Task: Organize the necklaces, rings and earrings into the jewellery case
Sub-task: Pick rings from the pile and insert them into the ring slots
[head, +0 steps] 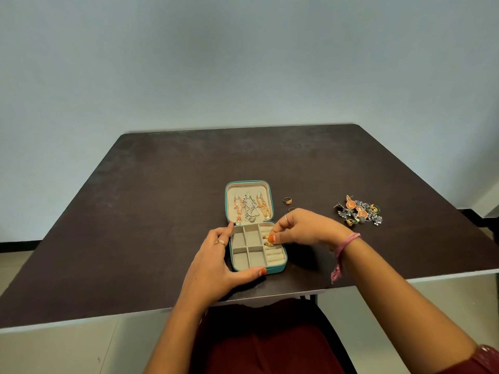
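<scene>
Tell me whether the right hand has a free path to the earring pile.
Probably yes: the earring pile lies on bare table on the right hand's own side, nothing between, though the hand is pinching a gold ring.

Left hand (216,261) spread open, thumb extended; right hand (305,229) with fingertips pinched together
</scene>
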Action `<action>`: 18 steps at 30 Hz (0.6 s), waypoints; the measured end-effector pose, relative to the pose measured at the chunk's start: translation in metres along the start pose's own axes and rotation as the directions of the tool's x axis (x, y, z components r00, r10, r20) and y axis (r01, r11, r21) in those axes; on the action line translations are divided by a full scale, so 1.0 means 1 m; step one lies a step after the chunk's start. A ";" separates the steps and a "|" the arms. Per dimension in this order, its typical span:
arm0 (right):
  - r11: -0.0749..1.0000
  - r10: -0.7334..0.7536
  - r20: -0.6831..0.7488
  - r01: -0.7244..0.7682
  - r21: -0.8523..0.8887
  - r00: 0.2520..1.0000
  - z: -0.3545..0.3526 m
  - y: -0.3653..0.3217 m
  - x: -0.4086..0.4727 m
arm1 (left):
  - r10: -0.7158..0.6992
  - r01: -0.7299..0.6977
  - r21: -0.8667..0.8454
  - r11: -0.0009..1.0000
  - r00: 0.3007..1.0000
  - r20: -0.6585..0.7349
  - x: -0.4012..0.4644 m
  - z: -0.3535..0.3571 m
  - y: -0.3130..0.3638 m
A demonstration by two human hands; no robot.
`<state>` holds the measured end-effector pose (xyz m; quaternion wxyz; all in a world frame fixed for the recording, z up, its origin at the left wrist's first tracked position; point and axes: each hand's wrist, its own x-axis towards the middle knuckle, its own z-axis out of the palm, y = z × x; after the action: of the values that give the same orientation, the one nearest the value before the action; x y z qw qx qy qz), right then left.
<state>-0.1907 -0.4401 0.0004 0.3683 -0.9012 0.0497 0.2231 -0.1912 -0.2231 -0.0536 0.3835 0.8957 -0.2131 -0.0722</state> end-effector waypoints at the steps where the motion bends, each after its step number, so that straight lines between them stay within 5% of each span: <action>1: 1.000 -0.008 -0.019 0.008 0.003 1.000 0.001 0.000 -0.001 | 0.001 -0.001 0.000 1.000 1.000 -0.002 0.000 0.000 0.000; 12: 0.990 -0.114 -0.230 0.130 0.054 0.966 0.007 0.015 -0.007 | 0.001 -0.001 0.013 1.000 1.000 0.003 0.000 0.000 0.000; 15: 0.951 -0.094 -0.400 0.201 0.234 0.911 -0.005 0.032 -0.003 | -0.004 0.004 0.003 1.000 1.000 0.004 -0.001 0.000 -0.001; 18: 0.967 -0.068 -0.583 0.197 0.161 0.810 -0.017 0.053 0.010 | -0.006 0.006 0.006 1.000 1.000 -0.001 -0.001 0.000 -0.001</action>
<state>-0.1889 -0.4894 -0.0273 0.4458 -0.8826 0.1184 -0.0908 -0.1919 -0.2215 -0.0544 0.3805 0.8976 -0.2104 -0.0723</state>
